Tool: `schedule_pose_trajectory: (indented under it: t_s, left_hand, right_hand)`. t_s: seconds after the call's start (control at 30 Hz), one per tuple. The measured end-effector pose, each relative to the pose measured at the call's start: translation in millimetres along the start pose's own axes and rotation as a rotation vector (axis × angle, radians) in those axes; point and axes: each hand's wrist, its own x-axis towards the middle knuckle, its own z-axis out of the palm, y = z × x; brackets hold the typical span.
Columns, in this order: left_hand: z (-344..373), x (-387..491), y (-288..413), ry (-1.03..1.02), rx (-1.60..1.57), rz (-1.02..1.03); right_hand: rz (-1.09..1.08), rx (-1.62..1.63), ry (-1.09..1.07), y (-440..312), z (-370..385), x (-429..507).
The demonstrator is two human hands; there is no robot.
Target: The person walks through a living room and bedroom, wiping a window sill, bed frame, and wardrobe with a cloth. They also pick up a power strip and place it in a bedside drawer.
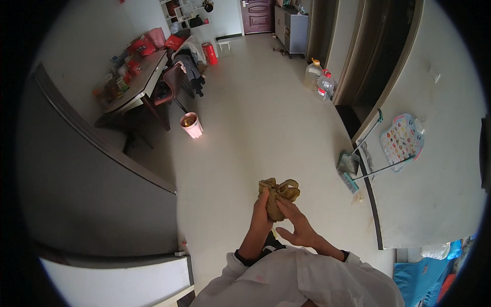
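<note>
Both hands are together in front of my body, around a crumpled olive-brown cloth [277, 205] with folds and a loop standing up at its top. My left hand [261, 215] grips the cloth from its left side, thumb upward along it. On the other side, my right hand [297, 222] lays its fingers against the cloth, while its thumb stands apart below. Whether the right fingers grip or only touch the cloth I cannot tell. Light floor tiles [245, 153] lie beneath the hands.
Ahead to the left stand a pink waste bin [193, 128], a chair [172, 86] and a loaded table [140, 78]. A broom [350, 182], a dustpan [348, 163] and large plastic bottles [325, 87] line the right wall. A grey partition [96, 184] borders the left.
</note>
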Motion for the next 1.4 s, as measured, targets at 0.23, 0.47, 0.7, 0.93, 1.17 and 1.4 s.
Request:
schedule_pose_trajectory:
  t_s: [0.23, 0.47, 0.7, 0.93, 1.17, 1.4]
  left_hand:
    - [-15, 122, 85, 0.142, 0.005, 0.053]
    - [-57, 183, 125, 0.203, -0.200, 0.050]
    - [-79, 258, 177, 0.221, -0.202, 0.205]
    - [-44, 399, 232, 0.244, -0.072, 0.234]
    - [-18, 510, 271, 0.382, -0.038, 0.331]
    - [-45, 603, 310, 0.363, 0.018, 0.212]
  right_hand:
    - [0.243, 0.265, 0.034, 29, -24, 110]
    - [0.630, 0.744, 0.067, 98, -20, 199]
    - [0.618, 0.827, -0.104, 173, -16, 306]
    - [0.522, 0.869, -0.183, 247, -69, 447]
    - [0.558, 0.810, -0.117, 322, -112, 565]
    - [0.287, 0.373, -0.234, 371, -77, 645]
